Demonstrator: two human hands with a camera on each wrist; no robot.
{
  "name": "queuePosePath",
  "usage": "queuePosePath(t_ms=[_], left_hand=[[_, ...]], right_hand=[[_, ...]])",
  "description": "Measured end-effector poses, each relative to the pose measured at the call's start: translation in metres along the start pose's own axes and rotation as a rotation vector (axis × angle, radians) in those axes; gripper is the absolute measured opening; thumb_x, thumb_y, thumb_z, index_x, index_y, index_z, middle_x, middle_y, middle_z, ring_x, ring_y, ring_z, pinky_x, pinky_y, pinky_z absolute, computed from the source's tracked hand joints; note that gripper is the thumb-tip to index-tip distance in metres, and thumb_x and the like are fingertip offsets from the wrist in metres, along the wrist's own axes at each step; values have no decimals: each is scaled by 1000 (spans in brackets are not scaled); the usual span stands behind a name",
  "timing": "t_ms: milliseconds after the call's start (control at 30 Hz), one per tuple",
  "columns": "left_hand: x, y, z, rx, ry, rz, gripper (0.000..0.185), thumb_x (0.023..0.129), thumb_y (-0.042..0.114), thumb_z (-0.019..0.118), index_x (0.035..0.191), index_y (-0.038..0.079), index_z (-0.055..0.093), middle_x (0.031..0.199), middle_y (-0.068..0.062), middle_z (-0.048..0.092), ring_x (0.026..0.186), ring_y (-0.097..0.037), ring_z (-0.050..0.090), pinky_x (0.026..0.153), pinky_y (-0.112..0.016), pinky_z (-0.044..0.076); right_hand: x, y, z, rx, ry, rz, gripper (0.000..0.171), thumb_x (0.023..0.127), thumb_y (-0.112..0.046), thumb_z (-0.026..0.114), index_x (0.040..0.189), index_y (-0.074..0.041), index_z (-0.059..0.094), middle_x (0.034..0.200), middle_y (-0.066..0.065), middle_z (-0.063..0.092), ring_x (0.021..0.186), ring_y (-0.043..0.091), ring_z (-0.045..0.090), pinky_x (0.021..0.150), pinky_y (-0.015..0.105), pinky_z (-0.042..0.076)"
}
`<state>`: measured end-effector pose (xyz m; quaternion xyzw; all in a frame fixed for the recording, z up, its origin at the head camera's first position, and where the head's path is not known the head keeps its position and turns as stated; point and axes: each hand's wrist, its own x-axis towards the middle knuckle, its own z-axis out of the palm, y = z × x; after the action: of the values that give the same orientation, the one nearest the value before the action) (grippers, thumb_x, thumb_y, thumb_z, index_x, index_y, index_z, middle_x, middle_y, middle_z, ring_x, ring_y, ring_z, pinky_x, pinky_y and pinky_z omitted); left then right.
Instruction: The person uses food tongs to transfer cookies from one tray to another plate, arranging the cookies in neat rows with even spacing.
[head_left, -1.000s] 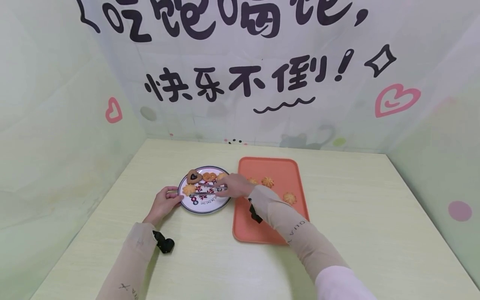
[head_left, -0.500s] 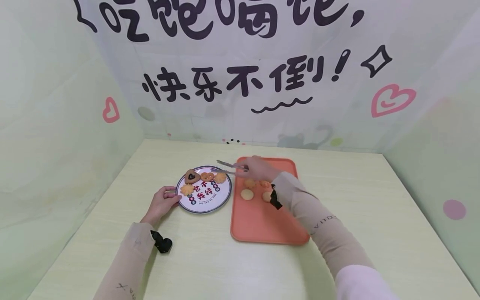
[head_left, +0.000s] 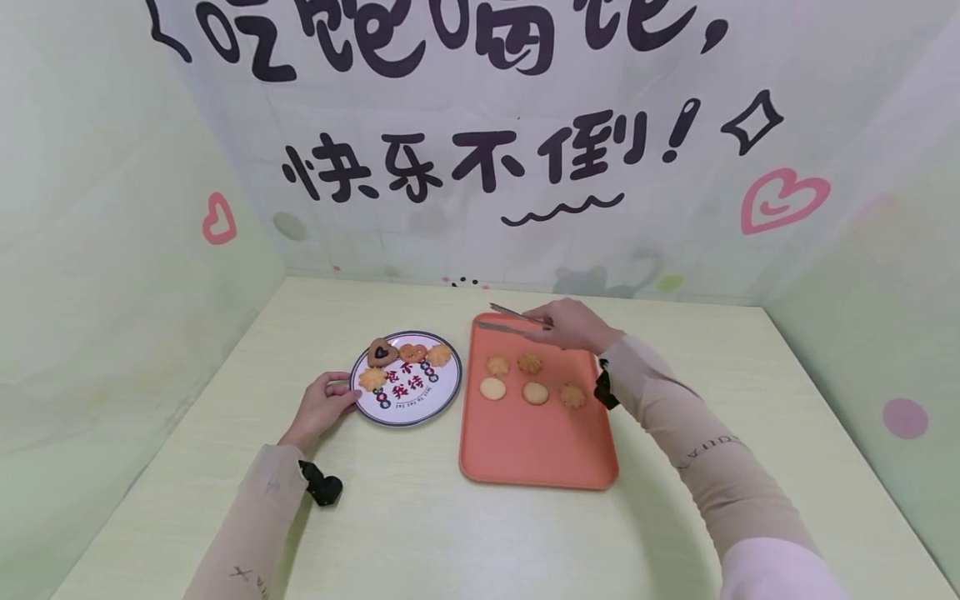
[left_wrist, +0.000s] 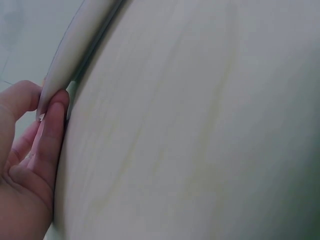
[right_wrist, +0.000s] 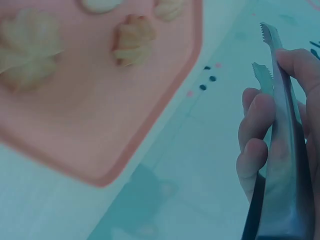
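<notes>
Pale wooden table (head_left: 420, 533), lettered backdrop (head_left: 480, 125) behind

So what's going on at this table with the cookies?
A person is working with cookies on a plate and an orange tray. The left hand holds the plate's rim. The right hand grips metal tongs above the tray's far edge, tips empty. Four cookies lie on the plate, five on the tray.

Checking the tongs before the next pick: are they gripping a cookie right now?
No, the tongs in the right hand have bare tips.
</notes>
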<state>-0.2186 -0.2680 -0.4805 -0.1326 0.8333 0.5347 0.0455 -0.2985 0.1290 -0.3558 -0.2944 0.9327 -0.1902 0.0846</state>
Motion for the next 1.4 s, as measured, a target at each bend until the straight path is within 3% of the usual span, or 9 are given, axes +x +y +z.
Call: queuePosePath(t_ms=[300,500,667,867,1233,1400], left_hand=[[1,-2,1,-17,4,-2,46,83,14,61,123,1,40,91,-10,55,73,-10,55,66,-18,50],[0,-2,1,-23,5,15,46,83,13,60,122,0,40,89,-9,56,70,-9,55,65,-18,50],[1,-2,1,-30,5,0,46,83,13,60,122,1,40,91,-10,55,72,-10,55,66,-19,51],[1,-2,2,-45,6,-17,46,83,12,60,123,1,40,94,-12,55,74,-11,55,68,-19,51],[-1,-2,2,-22,11,-9,46,84,14,60,123,1,39,93,-11,54,74,-11,55,67,-18,50],[0,-1,2,-32,12,-17,46,84,13,60,123,1,39,93,-11,54,73,-10,55,66,-19,50]], right_hand=[[-39,39,14,14,-9,34,43,86,-33,56,121,-9,55,47,-4,36,41,9,27,41,22,26],[-55,53,24,76,-32,67,43,86,-32,57,121,-7,55,58,2,50,42,10,40,41,25,39],[-58,62,35,102,-49,77,44,85,-33,58,121,-9,55,55,0,46,42,10,40,41,25,39],[-57,67,46,83,-40,40,43,83,-34,60,118,-9,58,50,-5,39,44,7,31,43,21,30],[-57,63,48,68,-19,5,38,84,-31,60,114,-7,61,51,-2,49,42,6,30,41,20,26],[-58,63,48,74,-10,0,36,84,-29,60,112,-6,61,48,-6,40,43,7,28,43,20,26]])
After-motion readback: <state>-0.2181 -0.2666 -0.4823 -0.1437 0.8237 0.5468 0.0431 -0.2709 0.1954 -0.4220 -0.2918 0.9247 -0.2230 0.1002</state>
